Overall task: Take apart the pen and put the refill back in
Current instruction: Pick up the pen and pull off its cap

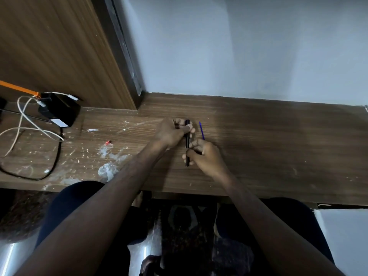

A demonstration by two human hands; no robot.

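A black pen body (187,140) runs lengthwise over the wooden desk (258,148). My left hand (172,133) grips its far part, fingers closed around it. My right hand (206,156) grips the near part, and the pen's near tip pokes out below the fingers. A thin blue refill (201,130) sticks out from my right hand, pointing away from me, just right of the pen. I cannot tell whether the pen is in two pieces where my hands meet.
A black adapter box (59,111) with white and black cables (29,124) sits at the desk's left. White smears and a small red scrap (108,142) lie left of my hands. A wooden panel (59,46) and a pale wall stand behind.
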